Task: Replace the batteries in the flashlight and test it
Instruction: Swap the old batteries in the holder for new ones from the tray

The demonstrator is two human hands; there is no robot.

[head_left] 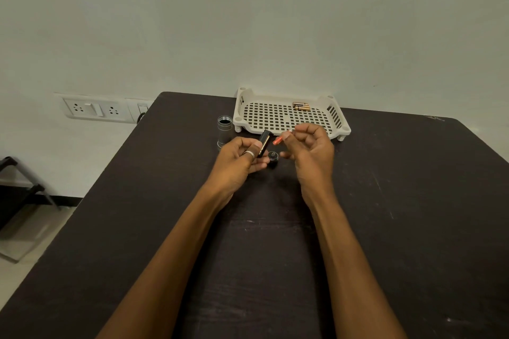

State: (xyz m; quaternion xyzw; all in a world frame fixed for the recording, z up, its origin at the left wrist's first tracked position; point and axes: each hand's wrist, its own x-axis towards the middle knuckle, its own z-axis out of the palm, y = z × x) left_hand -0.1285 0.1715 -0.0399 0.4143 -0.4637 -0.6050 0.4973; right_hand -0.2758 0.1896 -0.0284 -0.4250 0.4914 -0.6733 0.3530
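Observation:
My left hand grips a black battery holder, tilted with its top toward the basket. My right hand pinches a small orange-red battery between thumb and fingertips, just right of the holder and apart from it. The grey flashlight body stands upright on the dark table with its open end up, left of both hands. A black round end cap lies on the table between my hands. Gold-and-black batteries lie at the back of the white basket.
The white perforated basket stands at the table's far edge against the wall. The dark table stretches wide toward me. A wall socket panel sits left of the table, and a dark folding frame stands on the floor at the far left.

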